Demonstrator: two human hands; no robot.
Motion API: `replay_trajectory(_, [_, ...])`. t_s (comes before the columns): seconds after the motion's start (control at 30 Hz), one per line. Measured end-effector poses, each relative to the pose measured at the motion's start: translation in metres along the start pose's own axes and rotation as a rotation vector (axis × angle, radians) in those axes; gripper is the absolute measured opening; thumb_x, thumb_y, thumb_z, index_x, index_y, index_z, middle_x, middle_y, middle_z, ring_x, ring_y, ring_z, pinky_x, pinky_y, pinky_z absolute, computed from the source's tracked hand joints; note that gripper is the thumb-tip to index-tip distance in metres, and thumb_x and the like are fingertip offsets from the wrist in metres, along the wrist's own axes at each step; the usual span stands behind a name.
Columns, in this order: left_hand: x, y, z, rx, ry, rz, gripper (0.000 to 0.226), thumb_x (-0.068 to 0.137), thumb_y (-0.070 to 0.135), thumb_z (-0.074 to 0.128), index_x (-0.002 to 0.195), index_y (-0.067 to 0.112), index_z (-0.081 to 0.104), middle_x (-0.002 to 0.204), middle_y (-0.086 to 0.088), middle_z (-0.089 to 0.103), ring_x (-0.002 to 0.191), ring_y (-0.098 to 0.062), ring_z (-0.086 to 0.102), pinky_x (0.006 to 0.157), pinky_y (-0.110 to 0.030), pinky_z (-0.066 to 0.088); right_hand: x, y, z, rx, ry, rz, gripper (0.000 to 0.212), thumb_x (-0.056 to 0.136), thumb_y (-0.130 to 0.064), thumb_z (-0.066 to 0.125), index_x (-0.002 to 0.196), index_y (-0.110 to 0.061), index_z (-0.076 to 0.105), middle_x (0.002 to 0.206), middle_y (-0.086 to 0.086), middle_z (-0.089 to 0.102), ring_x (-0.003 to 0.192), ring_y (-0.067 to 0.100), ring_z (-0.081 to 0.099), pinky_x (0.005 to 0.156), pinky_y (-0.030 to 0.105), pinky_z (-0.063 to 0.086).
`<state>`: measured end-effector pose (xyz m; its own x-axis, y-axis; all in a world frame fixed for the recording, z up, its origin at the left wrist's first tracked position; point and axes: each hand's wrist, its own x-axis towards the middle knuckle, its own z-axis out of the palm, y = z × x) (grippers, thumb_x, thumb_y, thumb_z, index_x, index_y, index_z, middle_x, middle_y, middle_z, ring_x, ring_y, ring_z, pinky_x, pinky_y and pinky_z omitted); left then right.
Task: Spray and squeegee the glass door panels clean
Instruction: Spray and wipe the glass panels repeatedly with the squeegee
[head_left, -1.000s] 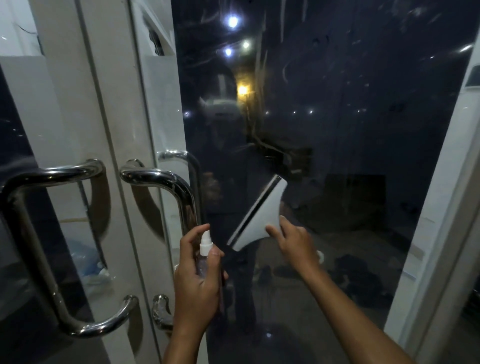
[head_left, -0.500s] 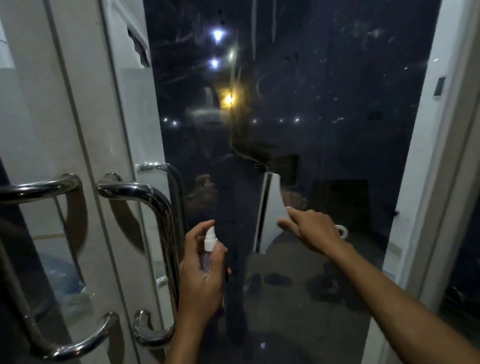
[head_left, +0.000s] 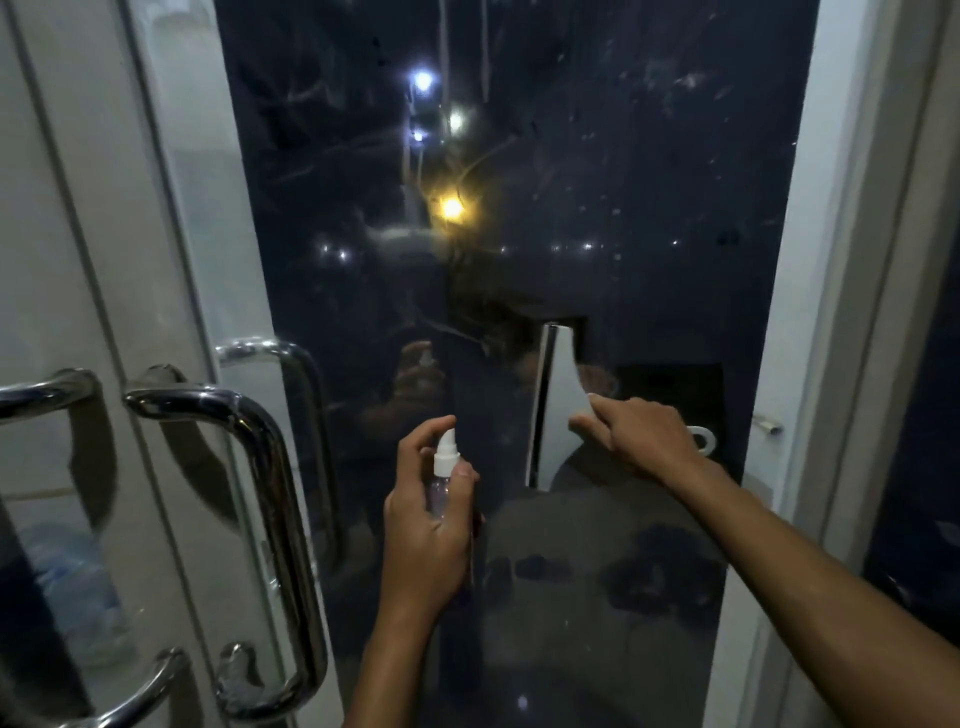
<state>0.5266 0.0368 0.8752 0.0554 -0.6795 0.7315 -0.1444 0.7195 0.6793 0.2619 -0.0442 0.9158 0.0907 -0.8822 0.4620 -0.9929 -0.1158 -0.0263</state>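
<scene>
Right hand (head_left: 644, 441) has swung the gripped white squeegee (head_left: 553, 410) upright, seemingly against the streaked glass door (head_left: 623, 208); left hand (head_left: 428, 525) grips the spray bottle (head_left: 445, 478) beside it.

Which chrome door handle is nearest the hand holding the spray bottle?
The front handle on the near door edge, just left of the left hand; the other handle sits further left.

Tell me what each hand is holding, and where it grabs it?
The left hand grips the spray bottle around its body. The right hand holds the squeegee by its handle.
</scene>
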Motion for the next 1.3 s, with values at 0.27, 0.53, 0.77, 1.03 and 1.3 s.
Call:
replay_trajectory(0.27, [0.049,0.006,0.002,0.19,0.032,0.078,0.038,0.104,0.025,0.05,0.128,0.053,0.042,0.088,0.004,0.066,0.066,-0.02,0.063,0.064,-0.047,0.056,0.011,-0.001,-0.02,0.055,0.136,-0.026,0.042,0.1,-0.063,0.026,0.102,-0.033,0.056,0.074,-0.007,0.055,0.069,0.02,0.056,0.063,0.036,0.038])
replay_trajectory(0.53, [0.107,0.009,-0.011,0.369,0.074,0.171,0.032,0.104,0.024,0.046,0.134,0.035,0.041,0.077,-0.003,0.061,0.06,-0.02,0.059,0.054,-0.047,0.052,0.025,-0.02,-0.03,0.249,0.153,-0.079,0.044,0.098,-0.064,0.023,0.104,-0.036,0.057,0.081,-0.008,0.062,0.075,0.017,0.059,0.068,0.038,0.047])
replay_trajectory(0.77, [0.141,0.016,-0.023,0.441,0.085,0.259,0.03,0.104,0.022,0.047,0.133,0.023,0.041,0.099,0.002,0.064,0.068,-0.012,0.062,0.059,-0.038,0.052,0.027,-0.016,-0.021,0.325,0.069,-0.067,0.045,0.097,-0.065,0.029,0.127,-0.043,0.054,0.107,-0.007,0.069,0.087,0.014,0.058,0.073,0.037,0.046])
replay_trajectory(1.03, [0.164,0.026,-0.034,0.435,0.117,0.314,0.03,0.104,0.024,0.046,0.134,0.021,0.042,0.098,-0.001,0.065,0.071,-0.013,0.063,0.06,-0.033,0.05,0.022,-0.021,-0.02,0.608,0.061,-0.073,0.051,0.091,-0.07,0.036,0.121,-0.038,0.063,0.105,-0.018,0.071,0.09,0.0,0.066,0.084,0.037,0.056])
replay_trajectory(1.3, [0.176,0.031,-0.037,0.445,0.126,0.356,0.027,0.103,0.027,0.045,0.13,0.021,0.042,0.1,-0.003,0.065,0.07,-0.011,0.063,0.062,-0.041,0.054,0.032,-0.032,-0.036,0.686,0.2,-0.082,0.025,0.098,-0.056,0.041,0.106,-0.04,0.058,0.091,-0.022,0.066,0.083,-0.006,0.062,0.068,0.019,0.045])
